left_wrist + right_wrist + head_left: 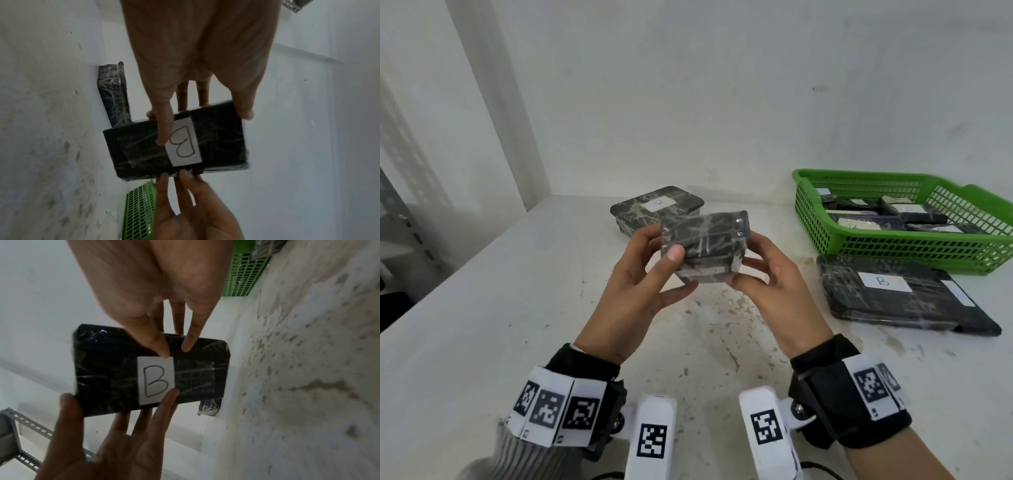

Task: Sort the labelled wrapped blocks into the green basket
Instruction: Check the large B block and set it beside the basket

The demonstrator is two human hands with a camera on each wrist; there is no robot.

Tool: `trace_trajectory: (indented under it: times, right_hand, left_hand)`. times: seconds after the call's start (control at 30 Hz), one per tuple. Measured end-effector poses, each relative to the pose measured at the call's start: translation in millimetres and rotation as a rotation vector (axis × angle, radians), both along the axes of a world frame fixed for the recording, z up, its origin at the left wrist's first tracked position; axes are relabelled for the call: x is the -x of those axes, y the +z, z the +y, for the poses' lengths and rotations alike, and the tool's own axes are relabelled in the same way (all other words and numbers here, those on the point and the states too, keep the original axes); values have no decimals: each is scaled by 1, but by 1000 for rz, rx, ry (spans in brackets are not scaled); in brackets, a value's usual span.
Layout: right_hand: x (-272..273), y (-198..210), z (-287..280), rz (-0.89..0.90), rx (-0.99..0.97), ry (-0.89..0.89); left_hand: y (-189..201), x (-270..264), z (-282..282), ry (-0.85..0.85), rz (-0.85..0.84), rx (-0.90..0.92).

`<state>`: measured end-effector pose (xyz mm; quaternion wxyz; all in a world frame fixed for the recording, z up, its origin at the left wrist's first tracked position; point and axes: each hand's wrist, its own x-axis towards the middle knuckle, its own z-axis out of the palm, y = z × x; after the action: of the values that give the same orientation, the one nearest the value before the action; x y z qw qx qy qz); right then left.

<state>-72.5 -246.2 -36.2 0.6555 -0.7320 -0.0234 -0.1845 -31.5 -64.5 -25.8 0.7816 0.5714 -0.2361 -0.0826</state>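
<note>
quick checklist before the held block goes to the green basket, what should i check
1. Grip: the left hand and the right hand hold the wrapped block by opposite edges, above the table. Ok.
2. Label: the white label faces down and away from the head camera; the wrist views read B. Ok.
3. Label kept readable: fingers of the left hand lie along its edge, letter visible. Ok.
4. Basket: the green basket stands to the right, top open. Ok.
5. Room inside: several blocks lie there already; free floor space, cannot tell.
6. Path: a flat B block lies in front of the basket, low on the table. Ok.
</note>
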Motion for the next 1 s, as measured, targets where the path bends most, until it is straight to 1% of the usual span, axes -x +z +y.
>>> trace_trajectory:
  times: [0.03,0.1,0.13,0.2,0.27,0.37,0.47,0.6,0.67,0.8,0.9,1.0]
  right_hand:
    - [0,1,2,4,-47,70]
    - [2,3,4,4,-204,220]
    - [3,6,5,-2,-281,263]
    - [5,10,7,-11,-352,268]
    - [7,10,10,-31,-291,201]
    - [11,12,17,-109,-208,89]
    - [13,14,21,-150,-224,86]
    - [13,15,22,-110,-226,84]
    - [14,16,23,-100,-210,62]
    - [14,16,23,-150,-158,-4]
    - [15,17,24,-144,-139,1]
    - [17,19,25,-108,-173,32]
  left_hand:
    - [0,0,0,8,-15,4]
    - [0,1,0,2,-40,13]
    - [0,2,1,-2,-49,18]
    - [0,2,1,-10,-61,32]
    - [2,3,1,-29,-63,42]
    - [5,4,2,-83,-52,65]
    - [7,4,5,-61,-53,82]
    - [5,3,2,-12,-20,121]
    - [3,3,1,-10,-7,133]
    - [7,4,3,-30,47,151]
    - [7,3,4,14,62,157]
    - [6,3,1,44,66,151]
